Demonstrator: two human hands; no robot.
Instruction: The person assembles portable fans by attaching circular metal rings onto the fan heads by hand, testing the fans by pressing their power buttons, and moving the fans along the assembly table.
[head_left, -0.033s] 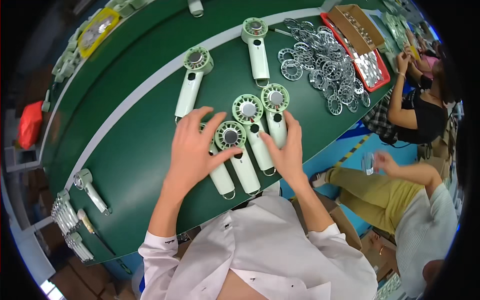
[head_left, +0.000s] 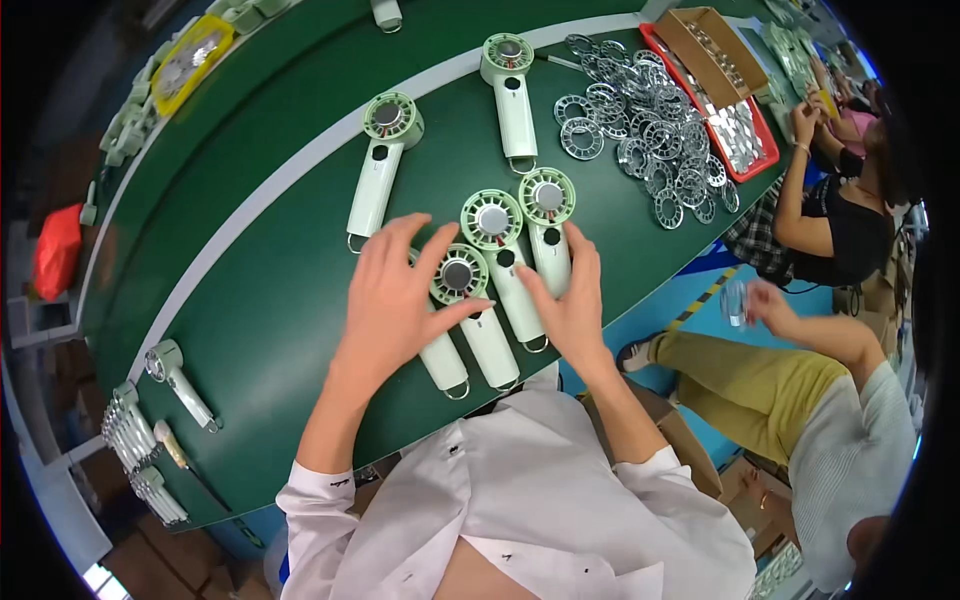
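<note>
Four pale green handheld fans lie side by side near the table's front edge, round heads away from me and metal loops towards me. My left hand (head_left: 388,295) curves over the leftmost fan (head_left: 445,362), its fingers spread and its head hidden beneath them. Its thumb reaches across the neck of the neighbouring fan (head_left: 490,345). My right hand (head_left: 574,300) closes around the handle of the rightmost fan (head_left: 551,262), fingers along its outer side. That thumb's tip lies at the handle of the fan (head_left: 516,295) just left of it.
Two more fans (head_left: 372,195) (head_left: 517,118) lie further back, and another fan (head_left: 180,385) at left. A heap of shiny rings (head_left: 650,130) lies beside a red tray (head_left: 768,160) and a cardboard box (head_left: 712,58). Co-workers (head_left: 760,380) sit at the right; one hand holds a clear ring.
</note>
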